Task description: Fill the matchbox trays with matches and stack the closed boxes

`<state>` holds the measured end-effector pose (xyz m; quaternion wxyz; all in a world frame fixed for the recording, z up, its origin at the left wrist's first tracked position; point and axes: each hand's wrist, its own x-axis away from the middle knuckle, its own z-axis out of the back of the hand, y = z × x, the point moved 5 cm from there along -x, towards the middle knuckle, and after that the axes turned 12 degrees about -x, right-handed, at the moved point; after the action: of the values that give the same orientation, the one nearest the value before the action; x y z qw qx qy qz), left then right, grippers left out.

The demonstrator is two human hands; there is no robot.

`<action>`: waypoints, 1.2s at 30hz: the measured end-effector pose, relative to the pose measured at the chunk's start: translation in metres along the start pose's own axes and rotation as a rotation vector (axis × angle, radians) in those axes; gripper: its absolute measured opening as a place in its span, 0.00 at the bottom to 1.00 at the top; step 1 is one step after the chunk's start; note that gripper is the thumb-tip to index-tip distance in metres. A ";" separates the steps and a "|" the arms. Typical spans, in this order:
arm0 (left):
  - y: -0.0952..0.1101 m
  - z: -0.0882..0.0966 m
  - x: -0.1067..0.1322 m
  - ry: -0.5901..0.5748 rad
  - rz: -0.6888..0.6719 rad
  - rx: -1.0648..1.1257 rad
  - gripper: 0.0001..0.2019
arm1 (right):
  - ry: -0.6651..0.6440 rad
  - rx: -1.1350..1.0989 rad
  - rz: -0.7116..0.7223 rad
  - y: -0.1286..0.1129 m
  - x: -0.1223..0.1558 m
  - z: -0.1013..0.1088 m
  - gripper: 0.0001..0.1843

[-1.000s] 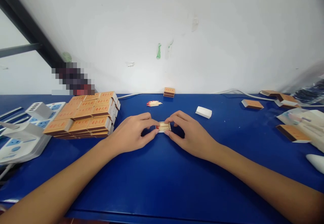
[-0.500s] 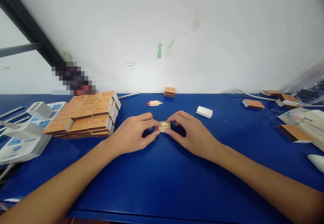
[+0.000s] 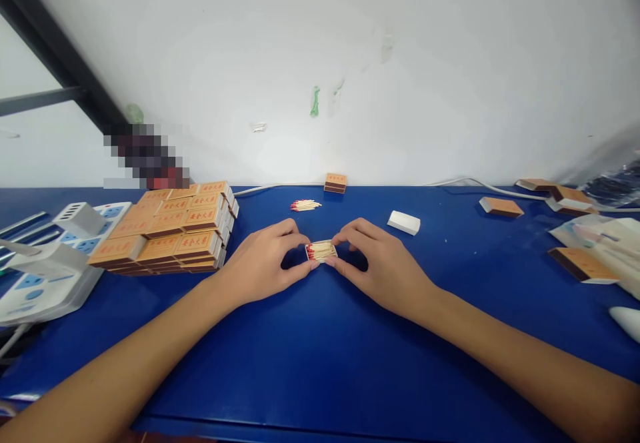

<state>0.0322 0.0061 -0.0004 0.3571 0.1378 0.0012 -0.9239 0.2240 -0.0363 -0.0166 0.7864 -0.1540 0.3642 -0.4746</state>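
A small open tray of matches (image 3: 321,250), red heads to the left, lies on the blue table (image 3: 320,349) between my two hands. My left hand (image 3: 263,263) pinches its left end with thumb and forefinger. My right hand (image 3: 380,266) grips its right end the same way, fingers curled. A loose bundle of matches (image 3: 305,205) lies farther back, and a white empty tray (image 3: 403,221) sits to the right of my right hand.
A stacked block of orange matchboxes (image 3: 173,226) stands at the left, with white power strips (image 3: 55,249) beyond it. One matchbox (image 3: 335,182) rests by the white wall. More matchboxes (image 3: 580,263) and plastic bags (image 3: 607,236) lie at the right.
The tray has tilted slightly toward me, so the red match heads show more plainly. Both hands stay on its ends, almost unmoved.
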 end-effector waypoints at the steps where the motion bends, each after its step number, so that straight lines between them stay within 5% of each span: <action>1: 0.000 0.000 0.000 -0.003 0.000 0.002 0.15 | -0.006 -0.001 0.014 -0.001 0.000 0.000 0.08; 26: 0.007 0.004 0.001 0.103 -0.120 0.065 0.11 | -0.035 0.001 0.199 -0.012 0.001 -0.002 0.07; 31: 0.007 0.005 0.001 0.125 -0.132 0.040 0.11 | 0.032 0.208 0.159 0.004 -0.014 0.035 0.10; 36: 0.006 0.006 0.000 0.135 -0.099 0.003 0.19 | -0.030 0.543 -0.036 0.070 -0.018 0.095 0.21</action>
<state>0.0347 0.0014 0.0060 0.3099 0.2002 0.0305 -0.9290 0.3318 0.0050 0.0154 0.7956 0.0488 0.2091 -0.5665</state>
